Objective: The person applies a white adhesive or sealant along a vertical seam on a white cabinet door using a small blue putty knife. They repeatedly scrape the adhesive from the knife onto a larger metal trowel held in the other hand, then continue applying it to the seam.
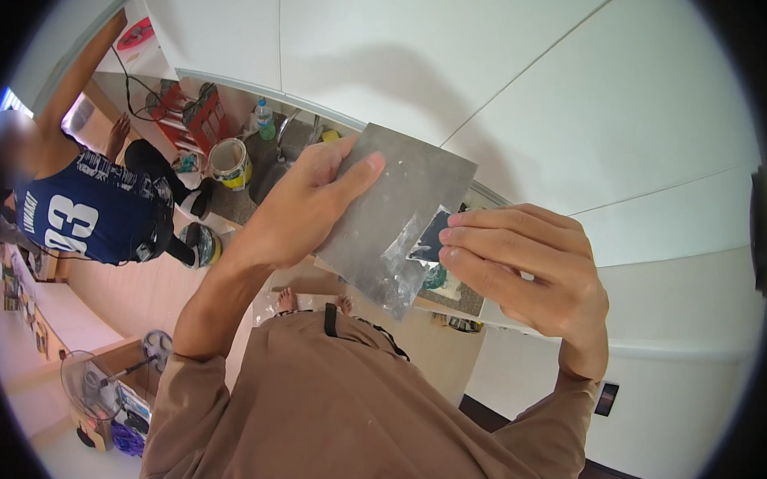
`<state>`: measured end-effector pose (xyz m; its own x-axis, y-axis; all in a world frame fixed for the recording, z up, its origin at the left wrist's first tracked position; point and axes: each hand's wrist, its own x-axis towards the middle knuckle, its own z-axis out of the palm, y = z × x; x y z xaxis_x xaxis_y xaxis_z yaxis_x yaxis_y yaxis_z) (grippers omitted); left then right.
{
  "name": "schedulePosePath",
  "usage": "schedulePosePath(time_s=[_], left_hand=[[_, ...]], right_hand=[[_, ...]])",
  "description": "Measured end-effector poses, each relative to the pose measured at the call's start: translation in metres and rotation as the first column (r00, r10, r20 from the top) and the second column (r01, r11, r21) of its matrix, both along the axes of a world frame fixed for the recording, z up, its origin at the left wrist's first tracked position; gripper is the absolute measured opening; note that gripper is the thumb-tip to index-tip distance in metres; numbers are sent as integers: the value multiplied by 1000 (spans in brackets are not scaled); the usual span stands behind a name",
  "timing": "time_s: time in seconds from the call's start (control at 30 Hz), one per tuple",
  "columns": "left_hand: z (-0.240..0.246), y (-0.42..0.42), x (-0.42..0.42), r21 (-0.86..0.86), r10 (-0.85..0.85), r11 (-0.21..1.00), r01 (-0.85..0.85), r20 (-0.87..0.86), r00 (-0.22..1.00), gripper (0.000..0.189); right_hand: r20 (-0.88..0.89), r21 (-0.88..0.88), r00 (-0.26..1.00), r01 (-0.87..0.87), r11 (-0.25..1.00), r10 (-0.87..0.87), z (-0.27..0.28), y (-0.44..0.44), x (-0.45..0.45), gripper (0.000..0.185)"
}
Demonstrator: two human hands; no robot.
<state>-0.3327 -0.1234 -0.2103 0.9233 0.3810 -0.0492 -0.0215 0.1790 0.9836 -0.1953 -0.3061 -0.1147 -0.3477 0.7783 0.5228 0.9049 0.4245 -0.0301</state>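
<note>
My left hand (312,201) grips the upper left edge of a flat grey plate (373,221), its thumb lying on the top face. Smears of white paste (399,242) mark the plate's lower half. Between the fingers and thumb of my right hand (530,260) is a small dark blade-like scraper (431,241), edged with white paste. The scraper meets the plate near its right edge. My right thumb is mostly hidden behind the fingers.
White panels (479,78) rise just beyond my hands. Below them is a counter with a steel sink (272,180), a faucet (285,132), a plastic bottle (264,120) and a paint bucket (230,162). At left, a person (97,205) stands with one foot on a bucket (206,245), near a red stepladder (189,116). A standing fan (94,382) is lower left.
</note>
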Motion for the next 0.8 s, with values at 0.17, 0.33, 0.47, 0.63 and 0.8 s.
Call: schedulePosePath(time_s=[0.17,0.33,0.47,0.63,0.8], left_hand=[[-19,-1,6,-267,-2,963,-13,-56,998,41],[-44,5,8,-426,-9,904,-42,-116,993,38],[-52,0,6,-514,-22,857,-27,-89,996,33],[-55,-4,2,-548,-23,837,-9,-51,998,34],[-63,-14,2,-407,28,911,-60,-85,996,38]], right_hand=[[-62,-137,998,-21,990,13,-5,1,9,19],[-318,-183,940,64,981,-121,-9,-6,18,18],[-295,66,953,88,994,-65,-51,-7,16,25],[-133,101,989,83,991,-70,-85,-28,6,19],[-226,117,969,129,985,-100,-76,-40,12,18]])
